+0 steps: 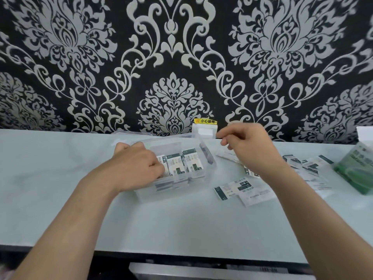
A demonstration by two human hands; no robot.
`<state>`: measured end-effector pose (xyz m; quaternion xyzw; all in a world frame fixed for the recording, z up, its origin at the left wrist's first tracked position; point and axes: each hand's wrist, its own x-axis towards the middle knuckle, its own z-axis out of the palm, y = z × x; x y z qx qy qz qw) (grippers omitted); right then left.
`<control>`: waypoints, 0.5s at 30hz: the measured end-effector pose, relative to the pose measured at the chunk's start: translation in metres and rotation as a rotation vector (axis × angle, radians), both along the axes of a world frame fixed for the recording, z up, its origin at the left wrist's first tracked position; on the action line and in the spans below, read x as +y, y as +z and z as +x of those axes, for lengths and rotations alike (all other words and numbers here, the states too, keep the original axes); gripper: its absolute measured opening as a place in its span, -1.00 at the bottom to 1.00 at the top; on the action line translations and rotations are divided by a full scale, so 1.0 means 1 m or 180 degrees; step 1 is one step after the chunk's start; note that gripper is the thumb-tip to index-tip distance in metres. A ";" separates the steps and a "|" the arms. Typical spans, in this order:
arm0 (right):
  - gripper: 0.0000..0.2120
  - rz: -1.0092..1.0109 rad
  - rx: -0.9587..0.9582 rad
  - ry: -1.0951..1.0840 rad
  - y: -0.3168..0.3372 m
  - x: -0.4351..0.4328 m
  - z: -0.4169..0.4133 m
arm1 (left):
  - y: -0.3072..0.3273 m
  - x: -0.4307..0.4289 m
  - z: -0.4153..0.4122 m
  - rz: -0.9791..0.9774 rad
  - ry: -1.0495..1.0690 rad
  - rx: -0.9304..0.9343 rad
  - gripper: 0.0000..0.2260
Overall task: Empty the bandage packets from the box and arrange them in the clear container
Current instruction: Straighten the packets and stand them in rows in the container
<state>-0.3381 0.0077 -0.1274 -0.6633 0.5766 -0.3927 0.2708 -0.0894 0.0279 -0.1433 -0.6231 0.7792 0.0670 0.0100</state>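
Observation:
A clear plastic container (210, 158) stands in the middle of the pale table, with several white-and-green bandage packets (192, 164) upright inside it. My left hand (137, 164) reaches into its left part, fingers curled on the packets there. My right hand (248, 146) hovers to the right of the container with loosely curled fingers; nothing shows between them. More loose packets (234, 188) lie scattered on the table to the right. The green bandage box (357, 168) lies at the far right edge.
A white wall socket with a yellow warning label (204, 128) sits behind the container. A white object (365, 134) stands at the far right. The table's front edge (181, 253) runs close to me, and the patterned wall rises behind.

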 end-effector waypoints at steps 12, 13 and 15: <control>-0.36 0.1309 0.2020 -0.0944 -0.045 0.003 -0.105 | 0.000 0.016 -0.146 -0.0921 -0.0832 0.1695 -0.76; -0.34 0.1376 0.2049 -0.0992 -0.046 0.004 -0.109 | -0.009 0.015 -0.163 -0.0682 -0.0882 0.1429 -0.68; -0.30 0.1457 0.2037 -0.1068 -0.047 0.003 -0.115 | -0.025 0.009 -0.185 -0.0237 -0.0878 0.0978 -0.48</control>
